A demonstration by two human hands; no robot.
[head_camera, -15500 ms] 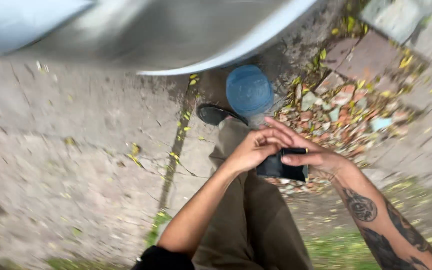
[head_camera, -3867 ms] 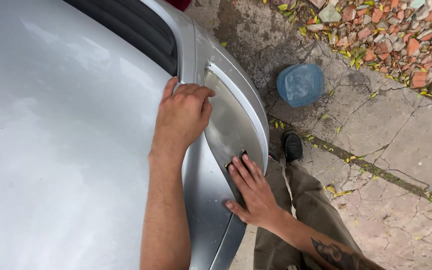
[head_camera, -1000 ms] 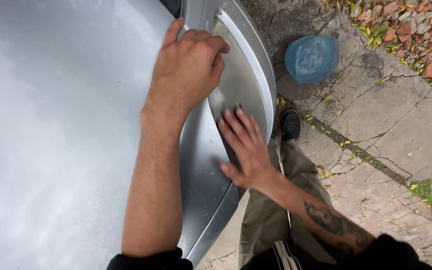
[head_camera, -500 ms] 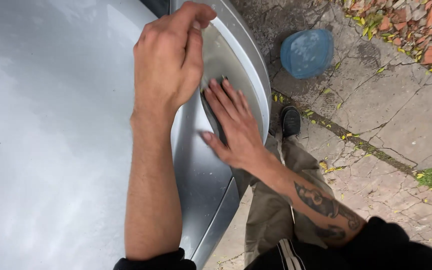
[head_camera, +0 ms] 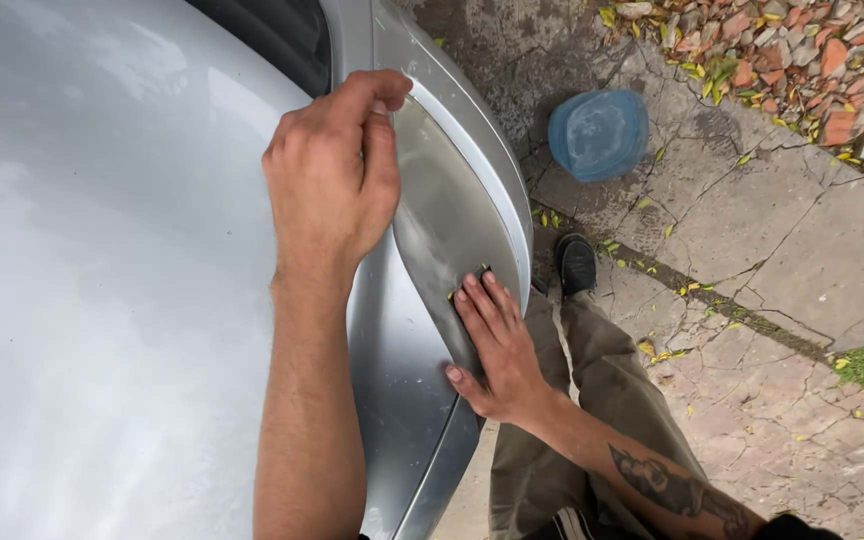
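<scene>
My left hand (head_camera: pixel 332 170) rests on the silver car's hood (head_camera: pixel 102 260). Its fingers are curled and its fingertips touch the upper edge of the cloudy headlight lens (head_camera: pixel 437 190); nothing shows in it. My right hand (head_camera: pixel 497 350) lies flat on the lower part of the lens, fingers together. It presses a small dark pad (head_camera: pixel 482 271) that peeks out under the fingertips. The forearm of that hand is tattooed.
A blue plastic container (head_camera: pixel 599 133) stands on the cracked paving (head_camera: pixel 752 240) beside the car. My black shoe (head_camera: pixel 577 262) and olive trouser leg (head_camera: pixel 602 400) are next to the bumper. Broken bricks and fallen leaves (head_camera: pixel 792 50) lie at the top right.
My right hand has slid down the headlight lens towards me with the pad under it. My left hand has stayed at the lens's upper edge.
</scene>
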